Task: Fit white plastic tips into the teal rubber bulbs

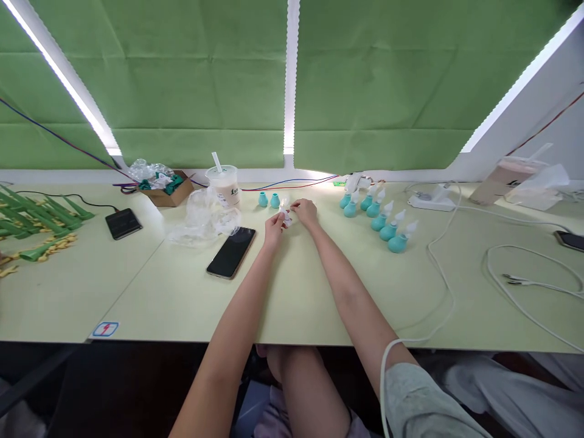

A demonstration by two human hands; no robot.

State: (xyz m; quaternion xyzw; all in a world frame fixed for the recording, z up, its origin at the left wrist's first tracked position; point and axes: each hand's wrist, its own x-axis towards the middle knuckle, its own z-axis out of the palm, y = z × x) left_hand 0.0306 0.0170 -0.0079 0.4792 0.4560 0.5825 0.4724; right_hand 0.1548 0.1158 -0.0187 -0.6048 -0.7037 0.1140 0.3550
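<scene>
My left hand (274,230) pinches a small white flame-tipped light (286,220) above the middle of the table. Close to its right side, my right hand (305,213) has its fingertips pressed together; whatever is between them is too small to make out. Just behind and left of my hands stand two small teal vases (263,199) with open tops. On the right, several teal vases (388,231) stand in a slanting row, with white flame-shaped tips (400,216) sticking up from them.
A black phone (231,252) lies left of my forearm, near a crumpled plastic bag (203,216) and a drink cup (223,185). A cardboard box (170,196) is behind. White cables (444,277) run from a power strip (433,198) at right. Green stems (41,216) lie far left.
</scene>
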